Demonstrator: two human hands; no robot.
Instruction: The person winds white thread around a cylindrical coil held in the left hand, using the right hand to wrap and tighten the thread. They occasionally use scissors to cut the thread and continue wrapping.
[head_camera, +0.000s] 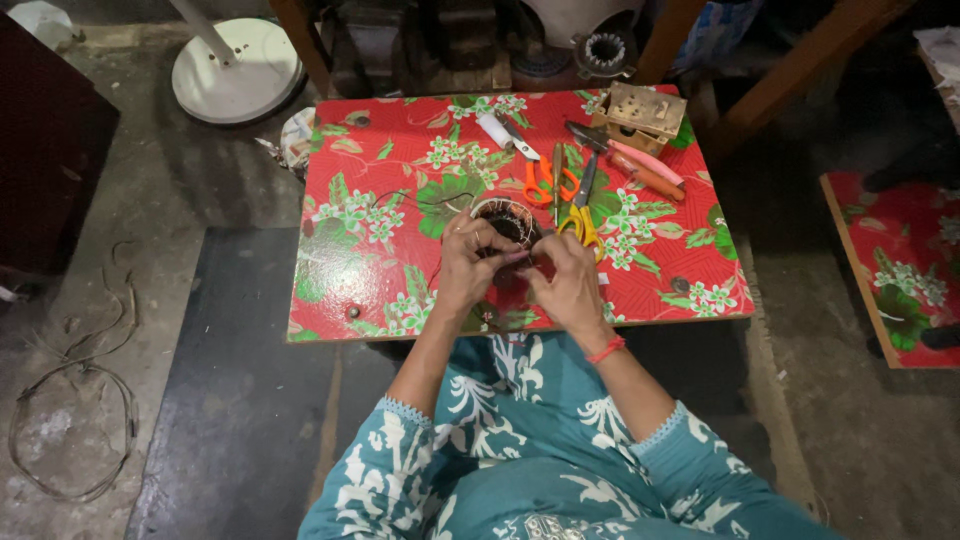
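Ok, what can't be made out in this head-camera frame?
- Near half of the round wire-wound ring: covered by the left hand and right hand.
- What the fingertips pinch: too small to tell.
- White round base: its pole is cut off by the top edge.
- Items behind the table: too dark.

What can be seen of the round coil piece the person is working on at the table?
The round coil piece is a ring with a pale outer rim and dark, reddish-brown windings inside, seemingly copper wire. It sits near the middle front of the red floral table, partly hidden by both hands. The left hand grips its near left edge; the right hand pinches at its near right side. A thin dark wire trails from it leftward across the table. Yellow-handled scissors lie just to its right; contact cannot be told.
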